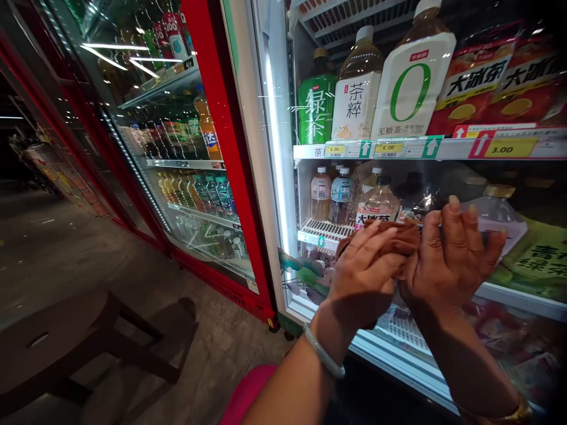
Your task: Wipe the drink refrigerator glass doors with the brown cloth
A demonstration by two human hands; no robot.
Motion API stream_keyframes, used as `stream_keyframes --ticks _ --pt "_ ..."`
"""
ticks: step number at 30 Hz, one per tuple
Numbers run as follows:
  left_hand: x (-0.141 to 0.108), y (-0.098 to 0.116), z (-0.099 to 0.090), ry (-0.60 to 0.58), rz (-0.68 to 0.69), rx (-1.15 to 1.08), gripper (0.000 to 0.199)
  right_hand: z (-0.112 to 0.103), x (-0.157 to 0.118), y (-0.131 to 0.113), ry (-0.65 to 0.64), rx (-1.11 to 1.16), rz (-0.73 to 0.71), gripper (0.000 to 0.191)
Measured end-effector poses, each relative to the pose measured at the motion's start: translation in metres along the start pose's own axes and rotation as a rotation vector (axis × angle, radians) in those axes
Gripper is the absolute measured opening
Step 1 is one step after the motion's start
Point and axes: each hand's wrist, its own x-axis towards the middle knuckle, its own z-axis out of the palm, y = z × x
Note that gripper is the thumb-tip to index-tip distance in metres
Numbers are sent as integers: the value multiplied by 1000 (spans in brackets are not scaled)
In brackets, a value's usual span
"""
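So, both hands are up at the glass door [283, 177] of a drinks fridge. The cloth [396, 236], brown and bunched up, is in front of the glass, well in from the door's left edge and below the shelf edge [452, 149] with the price tags. Left hand [363, 271] has its fingers bent over the cloth, so it's holding it, and there's a pale bracelet [325, 353] on that wrist. Right hand [449, 260] is right beside it, fingers fairly straight, pointing up and a bit apart. Its thumb side meets the cloth, but I can't tell if any cloth is caught under the palm.

Step in hand, as I read it: cloth held up at the glass with both hands close together. Can't really see how hard it's pressed. Any move along the glass would call for the left fingers keeping the bunch tucked in, and the right palm staying out of the way or backing it up. A loose fold could slip out between the hands, I reckon.

Behind the glass there are big tea bottles [357, 88] on the upper shelf and small bottles [321, 195] below. Off to the left, a brown stool [57, 336] stands on the floor [208, 348].
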Motion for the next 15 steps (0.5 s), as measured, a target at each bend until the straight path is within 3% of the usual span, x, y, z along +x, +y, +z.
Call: stream_keyframes --ticks 3,8,10,13,15 --pt "3 -6 -5 -52 -2 46 29 0 0 1 -13 -6 -16 75" --pt "7 -21 -21 144 -230 93 37 -1 1 2 -19 -23 -48 77" --pt "4 -13 -16 100 -196 59 35 -1 1 3 -31 -13 -59 78" --pt "0 3 -4 -67 -77 36 32 -1 2 3 -22 1 -50 74" --pt "1 7 -2 -82 -75 43 33 -2 3 3 -16 3 -54 70"
